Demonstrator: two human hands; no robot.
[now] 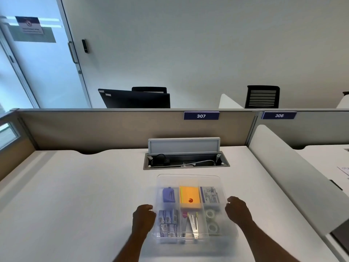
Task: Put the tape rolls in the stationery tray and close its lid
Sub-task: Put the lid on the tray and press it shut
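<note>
clear plastic is what we have under both hands: the transparent hinged lid of the clear compartmented stationery tray, which appears partly lowered over the tray and is smeared in the picture, so we cannot tell how near it is to shut. our left hand is curled with the fingers closed at the tray's left edge, and our right hand is curled at the right edge with thumb and fingertips pinched as if on the lid's rim; whether either truly grips the plastic we cannot tell.

the two clear tape rolls already lie in the compartment just inside our right hand, one behind the other. so we judge the loading done and the closing step in hand. the next move, we think, calls for bringing both sides of the lid down evenly and pressing along the near edge until it seats, with the tray kept from sliding on the white table.

between our hands sit an orange sticky-note pad, a blue stapler and small packs whose print is too blurred to read.

beyond our hands, two blue number plates on the partition read "307" and "306". the notice on the glass door is illegible.
</note>
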